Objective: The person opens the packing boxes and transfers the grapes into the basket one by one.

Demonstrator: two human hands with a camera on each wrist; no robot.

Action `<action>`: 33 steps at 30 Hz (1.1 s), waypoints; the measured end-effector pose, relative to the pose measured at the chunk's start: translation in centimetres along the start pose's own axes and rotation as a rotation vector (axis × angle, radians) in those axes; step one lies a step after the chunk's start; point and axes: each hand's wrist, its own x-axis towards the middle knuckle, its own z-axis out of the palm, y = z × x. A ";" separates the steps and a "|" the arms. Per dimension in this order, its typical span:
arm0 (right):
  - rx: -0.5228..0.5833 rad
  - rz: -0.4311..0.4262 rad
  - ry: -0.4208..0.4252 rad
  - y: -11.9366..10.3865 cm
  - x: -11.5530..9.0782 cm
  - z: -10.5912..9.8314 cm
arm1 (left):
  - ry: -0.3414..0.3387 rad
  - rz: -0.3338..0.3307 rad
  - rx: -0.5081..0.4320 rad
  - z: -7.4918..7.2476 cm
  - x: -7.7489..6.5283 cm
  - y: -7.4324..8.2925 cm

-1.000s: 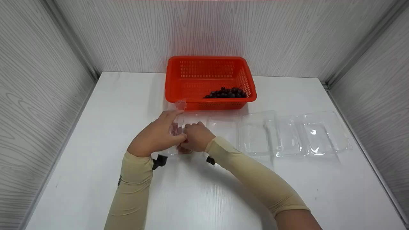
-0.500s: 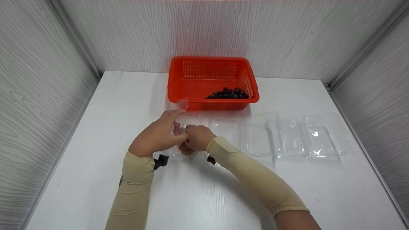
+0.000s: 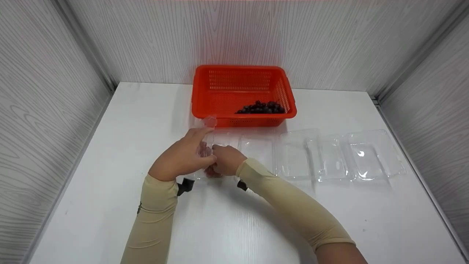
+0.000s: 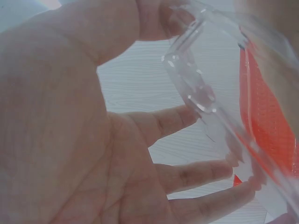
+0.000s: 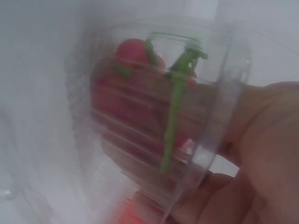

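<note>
In the head view, my left hand holds the raised lid of a clear plastic clamshell box, thumb at its near side and fingers at its far side. Its fingers reach along the clear plastic in the left wrist view. My right hand is over the box beside the lid, fingers curled around a bunch of red grapes. Through blurred clear plastic, the right wrist view shows the grapes with a green stem, and fingers behind them.
An orange-red basket stands behind the hands with dark grapes at its front right. More clear plastic boxes lie open in a row to the right on the white table. Wood-patterned walls surround the table.
The right hand makes small movements at the box, and the red grapes under it shift slightly. The left hand keeps holding the lid. The head view drifts a little.
</note>
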 end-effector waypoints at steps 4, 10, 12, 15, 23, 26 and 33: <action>0.048 -0.018 0.022 0.2 0.1 0.2 | -0.001 0.006 0.013 0.2 0.1 -0.2; 0.118 -0.082 0.153 0.2 -0.2 0.0 | -0.011 -0.018 0.032 0.1 0.1 -0.3; 0.135 -0.099 0.192 0.2 -0.4 -0.3 | -0.005 -0.023 0.034 0.1 0.0 -0.2; 0.153 -0.110 0.230 0.4 -1.0 -0.8 | 0.009 -0.020 0.032 0.0 -0.1 -0.1; 0.262 -0.110 0.355 2.4 -4.0 -2.3 | 0.028 0.013 0.027 -0.1 -0.3 0.2; 0.317 -0.082 0.396 3.4 -5.4 -2.6 | 0.030 0.032 0.031 0.0 -0.2 0.3; 0.386 -0.023 0.487 5.2 -8.0 -3.5 | 0.005 -0.028 0.060 0.1 -0.1 0.4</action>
